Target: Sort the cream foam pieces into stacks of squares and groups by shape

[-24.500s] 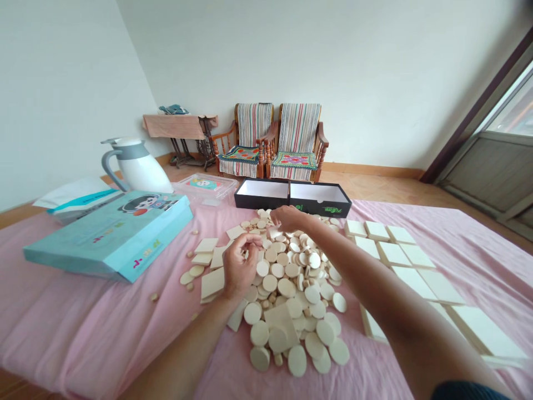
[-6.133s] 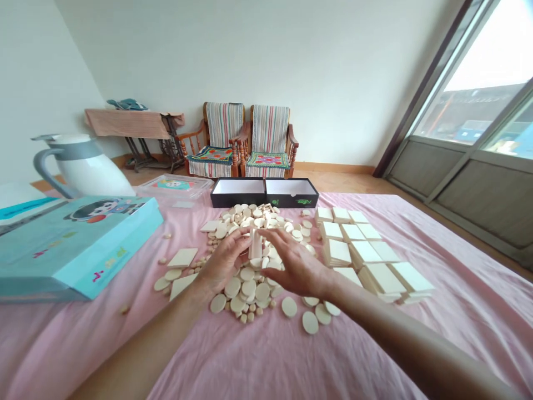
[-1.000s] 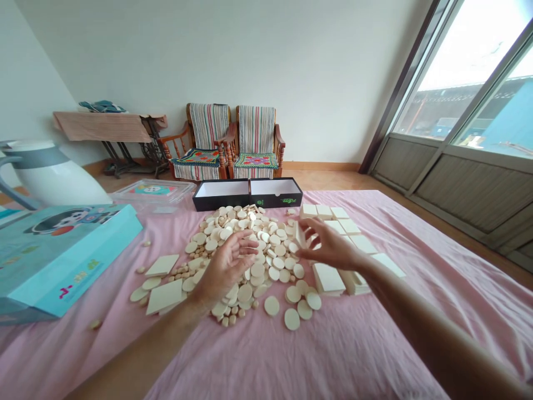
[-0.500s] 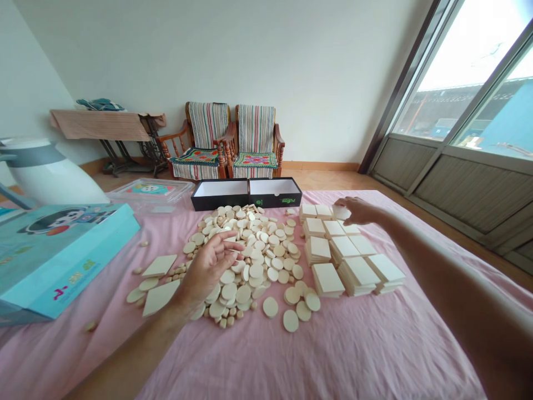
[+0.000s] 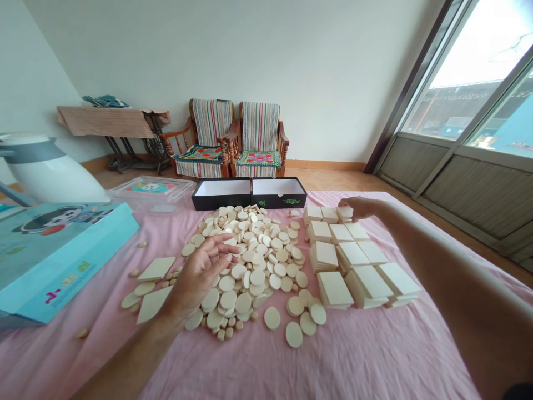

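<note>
Pink cloth (image 5: 275, 369) carries tile stacks (image 5: 334, 288) in rows running front to back, far-right corner stack (image 5: 344, 212) touching the right hand (image 5: 360, 208), which looks narrow, grip unclear, while the left hand (image 5: 202, 269), loosely spread, nothing visible held, hovers well apart by the disc pile (image 5: 259, 261).

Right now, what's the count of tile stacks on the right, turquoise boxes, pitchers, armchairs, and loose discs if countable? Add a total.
Tile stacks on the right: 12
Turquoise box: 1
Pitcher: 1
Armchairs: 2
Total: 16
Loose discs: too overlapped to count, left out.
</note>
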A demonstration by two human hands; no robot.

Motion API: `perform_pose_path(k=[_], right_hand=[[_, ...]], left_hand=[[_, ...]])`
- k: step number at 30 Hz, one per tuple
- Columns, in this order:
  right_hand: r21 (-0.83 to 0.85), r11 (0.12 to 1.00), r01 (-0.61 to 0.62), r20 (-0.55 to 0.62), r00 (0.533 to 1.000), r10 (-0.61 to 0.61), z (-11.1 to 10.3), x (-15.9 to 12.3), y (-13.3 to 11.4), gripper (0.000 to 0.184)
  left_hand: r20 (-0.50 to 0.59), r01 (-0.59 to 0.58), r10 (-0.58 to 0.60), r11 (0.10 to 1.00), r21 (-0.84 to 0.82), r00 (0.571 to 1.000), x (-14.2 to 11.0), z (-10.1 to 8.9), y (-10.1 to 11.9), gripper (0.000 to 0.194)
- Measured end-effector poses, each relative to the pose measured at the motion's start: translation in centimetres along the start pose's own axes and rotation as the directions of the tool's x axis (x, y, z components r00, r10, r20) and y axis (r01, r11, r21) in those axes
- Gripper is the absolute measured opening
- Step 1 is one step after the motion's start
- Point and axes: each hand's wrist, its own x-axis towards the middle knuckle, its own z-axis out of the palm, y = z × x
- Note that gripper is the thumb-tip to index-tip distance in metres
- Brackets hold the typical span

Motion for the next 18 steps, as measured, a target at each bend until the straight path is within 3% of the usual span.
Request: perform_pose_path(k=[7, 11, 14, 18], right_hand=[[0.007, 1.0, -0.02, 0.008, 1.0, 0.02, -0.4, -0.5, 0.3, 0.075], [0.049, 0.998, 0.025, -0.127, 0.992, -0.018, -1.0, -2.2, -1.4, 0.064], [0.13, 0.978, 0.162, -0.272, 0.954, -0.122, -0.6, -4.4, -4.2, 0.052], [0.195, 0.923, 0.33, -0.329, 0.909, -0.256, 1.4, -8.2, -8.3, 0.047]], left_hand=[[0.013, -0.007, 0.007, 1.0, 0.003, 1.0, -0.2, -0.4, -0.1, 0.049], [0.029, -0.024, 0.023, 0.999, 0.03, 0.999, -0.4, -1.0, 0.7, 0.049], [0.038, -0.047, 0.042, 0.989, 0.141, 0.998, -0.4, -2.8, 1.4, 0.048], [-0.019, -0.032, 0.043, 0.916, 0.4, 0.999, -0.2, -7.4, 1.2, 0.046]])
